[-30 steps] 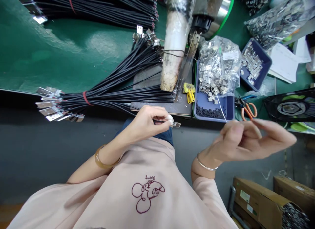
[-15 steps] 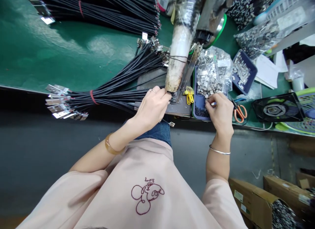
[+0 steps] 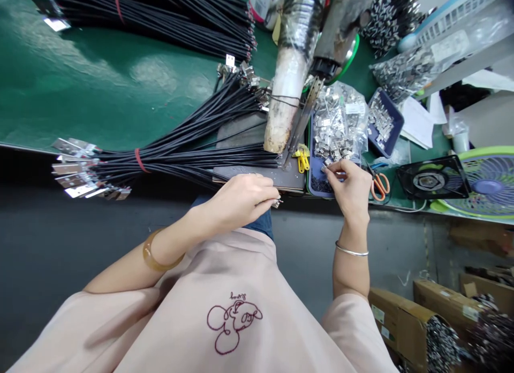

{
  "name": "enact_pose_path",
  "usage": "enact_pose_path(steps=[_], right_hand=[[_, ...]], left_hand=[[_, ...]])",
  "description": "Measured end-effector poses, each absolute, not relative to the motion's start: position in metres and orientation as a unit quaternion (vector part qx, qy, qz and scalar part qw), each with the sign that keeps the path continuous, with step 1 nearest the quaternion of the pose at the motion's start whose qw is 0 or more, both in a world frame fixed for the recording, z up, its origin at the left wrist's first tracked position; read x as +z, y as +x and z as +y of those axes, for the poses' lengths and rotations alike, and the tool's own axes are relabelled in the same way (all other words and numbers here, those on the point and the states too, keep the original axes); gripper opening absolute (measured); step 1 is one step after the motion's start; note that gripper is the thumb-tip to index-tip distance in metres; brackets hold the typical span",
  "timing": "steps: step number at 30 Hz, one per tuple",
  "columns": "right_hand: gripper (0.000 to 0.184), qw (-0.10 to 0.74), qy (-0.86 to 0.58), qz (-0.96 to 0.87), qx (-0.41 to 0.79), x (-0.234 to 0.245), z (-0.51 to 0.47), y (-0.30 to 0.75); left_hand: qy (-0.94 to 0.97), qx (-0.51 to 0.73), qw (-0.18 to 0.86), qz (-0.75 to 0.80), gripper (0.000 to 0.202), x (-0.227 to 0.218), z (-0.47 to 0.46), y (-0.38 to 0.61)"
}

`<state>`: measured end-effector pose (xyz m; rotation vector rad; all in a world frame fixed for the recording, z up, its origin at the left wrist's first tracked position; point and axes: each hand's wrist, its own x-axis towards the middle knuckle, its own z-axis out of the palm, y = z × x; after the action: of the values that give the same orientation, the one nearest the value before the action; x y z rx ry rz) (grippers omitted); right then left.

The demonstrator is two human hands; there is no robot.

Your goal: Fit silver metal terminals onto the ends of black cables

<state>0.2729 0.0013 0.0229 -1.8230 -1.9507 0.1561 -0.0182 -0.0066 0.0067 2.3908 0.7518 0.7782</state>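
My left hand [image 3: 244, 199] is closed at the bench's front edge, fingers pinched around a cable. Most of that cable is hidden by the hand; its small metal connector [image 3: 276, 203] pokes out past the fingertips. Over the blue tray [image 3: 308, 183], my right hand [image 3: 350, 183] pinches a small silvery metal piece [image 3: 324, 169] between thumb and forefinger. The tray holds a clear bag of metal connector shells [image 3: 335, 127] and small black parts [image 3: 319, 184]. Behind my left hand lies a bundle of black cables [image 3: 176, 158] tied with a red band.
A white-tipped wrapped tube [image 3: 279, 116] and thin metal strips [image 3: 303, 124] slant down over the bench. To the right are a yellow clip [image 3: 302, 160], orange-handled scissors [image 3: 379, 187], a second blue tray [image 3: 397, 129] and a black fan [image 3: 433, 180]. Another cable bundle [image 3: 168, 28] lies at the back.
My left hand has come off the cable ends under the tube, down toward me, to the dangling connector. My right hand stays at the tray, a metal piece now showing at its fingertips.
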Motion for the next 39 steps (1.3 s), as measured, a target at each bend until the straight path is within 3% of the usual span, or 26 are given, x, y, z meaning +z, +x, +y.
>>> enact_pose_path(steps=[5,8,10,14,16,18,21,33,39], right_hand=[[0.013,0.201,-0.657,-0.726,0.02,0.02,0.004,0.273],[0.017,0.196,-0.648,-0.736,-0.013,0.02,0.004,0.265],[0.017,0.25,-0.644,-0.723,-0.023,0.021,0.0,0.255],[0.018,0.432,-0.628,-0.643,0.08,0.024,-0.022,0.222],[0.016,0.472,-0.598,-0.63,0.153,0.022,-0.033,0.203],[0.012,0.498,-0.567,-0.642,0.133,0.018,-0.04,0.187],[0.011,0.524,-0.526,-0.665,0.079,0.01,-0.044,0.171],[0.004,0.552,-0.532,-0.553,0.325,0.002,-0.043,0.169],[0.004,0.58,-0.523,-0.537,0.318,0.006,-0.042,0.168]], left_hand=[[0.902,0.3,0.073,0.302,0.028,0.01,-0.014,-0.014],[0.88,0.334,0.054,0.334,0.024,0.005,-0.018,-0.005],[0.835,0.387,0.121,0.372,0.017,0.0,-0.017,0.001],[0.687,0.428,0.4,0.429,0.004,-0.003,-0.009,0.006],[0.623,0.416,0.503,0.431,0.008,0.0,-0.005,0.005],[0.589,0.404,0.557,0.424,0.014,0.004,-0.003,0.004],[0.571,0.397,0.587,0.415,0.015,0.008,-0.001,0.003],[0.579,0.394,0.598,0.391,0.009,0.005,-0.001,0.0],[0.582,0.398,0.581,0.407,0.011,0.003,-0.002,0.001]])
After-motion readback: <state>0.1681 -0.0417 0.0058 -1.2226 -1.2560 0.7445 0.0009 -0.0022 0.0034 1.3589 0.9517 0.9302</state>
